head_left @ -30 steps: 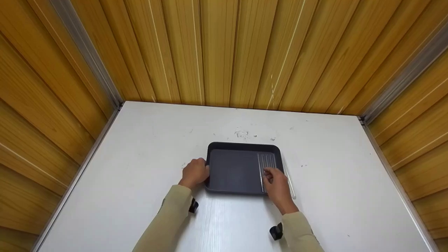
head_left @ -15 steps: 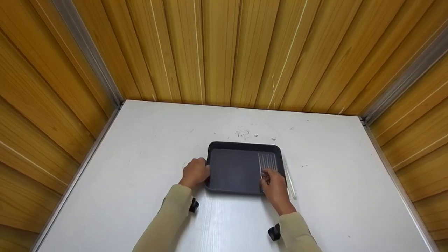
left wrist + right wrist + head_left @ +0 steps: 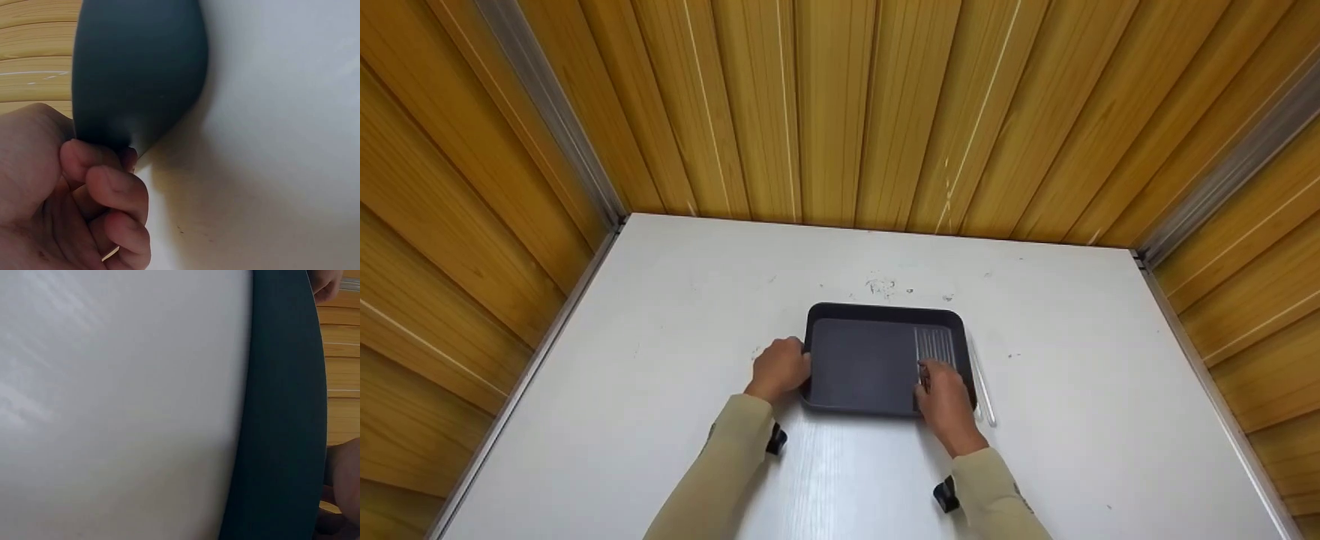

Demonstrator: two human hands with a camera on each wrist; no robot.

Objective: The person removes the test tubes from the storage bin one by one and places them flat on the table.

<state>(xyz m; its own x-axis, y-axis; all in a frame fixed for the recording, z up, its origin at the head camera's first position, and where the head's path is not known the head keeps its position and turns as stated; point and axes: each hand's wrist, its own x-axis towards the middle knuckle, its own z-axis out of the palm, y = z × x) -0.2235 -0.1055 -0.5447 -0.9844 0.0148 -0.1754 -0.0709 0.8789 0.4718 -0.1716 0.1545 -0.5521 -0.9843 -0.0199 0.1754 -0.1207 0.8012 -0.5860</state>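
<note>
A dark grey rectangular tray [image 3: 862,364] sits on the table; its outer wall [image 3: 138,62] fills much of the left wrist view. My left hand [image 3: 780,367] grips the tray's left side, fingers curled at the edge. Along the tray's right side lie several thin clear sticks [image 3: 935,345], side by side. Over their near ends is my right hand [image 3: 945,401], fingers bent, fingertips at the leftmost stick. Whether it pinches that stick is too small to tell. In the right wrist view the tray wall [image 3: 281,410] hides most of my right hand [image 3: 346,478].
More clear sticks [image 3: 986,390] lie on the white table [image 3: 697,300], just outside the tray's right wall. Wood-patterned panels [image 3: 825,112] enclose the table at the back and both sides. Dark scuff marks [image 3: 881,286] show behind the tray.
My right hand has shifted slightly left over the sticks, its fingertips now at the leftmost one. The left hand and the tray have stayed in place.
</note>
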